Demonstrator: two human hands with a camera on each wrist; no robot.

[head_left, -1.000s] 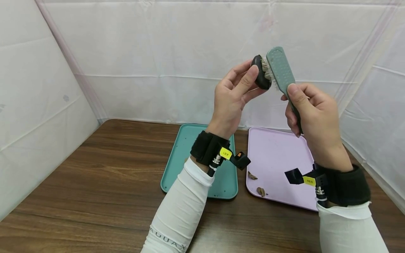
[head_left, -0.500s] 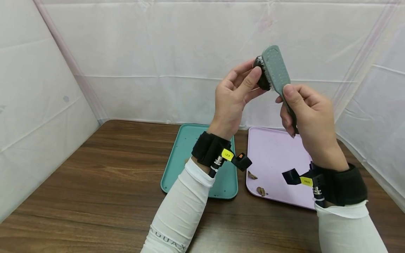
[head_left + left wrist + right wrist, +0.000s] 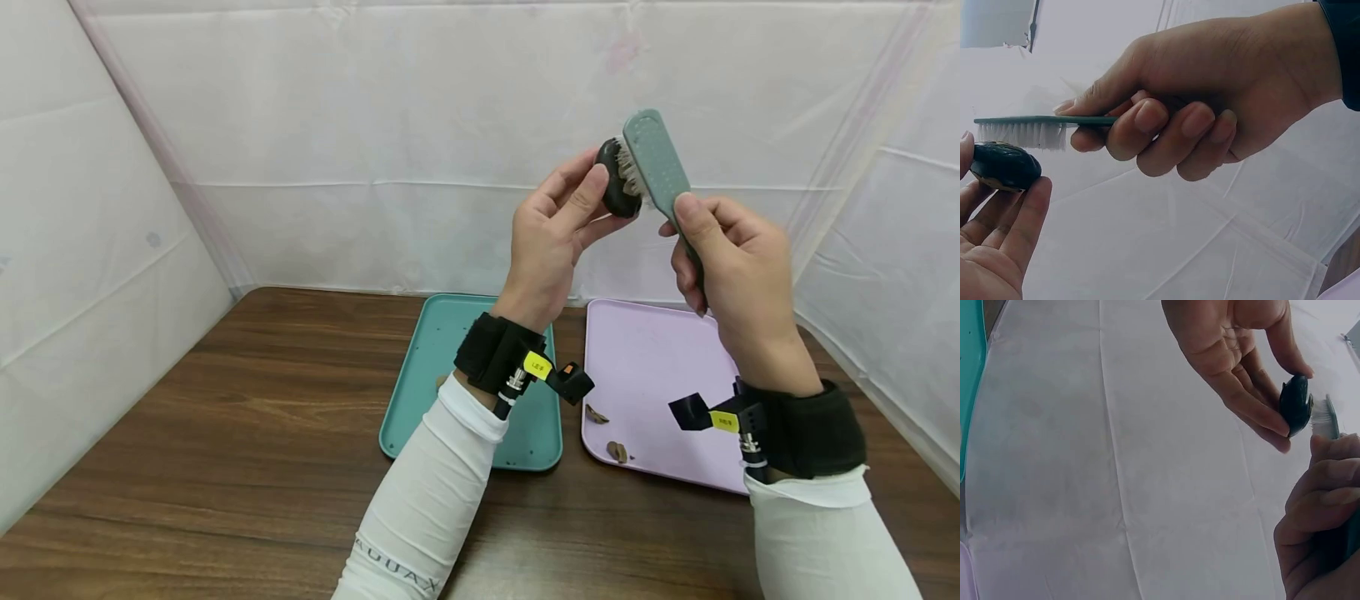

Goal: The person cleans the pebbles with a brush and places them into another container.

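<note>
The left hand (image 3: 553, 242) pinches a dark, smooth, rounded stone (image 3: 613, 177) between thumb and fingertips, raised above the trays. Beside it, the right hand (image 3: 731, 275) curls round the handle of a green brush (image 3: 657, 167), whose pale bristles touch the stone.

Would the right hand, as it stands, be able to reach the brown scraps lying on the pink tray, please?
Probably not at once: the right hand grips the green brush; otherwise the way down to the brown scraps on the pink tray looks free.

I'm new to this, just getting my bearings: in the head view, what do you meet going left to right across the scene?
Teal tray → left hand → dark stone → brush → right hand. The pink tray overlaps several of these, so it is left out.
</note>
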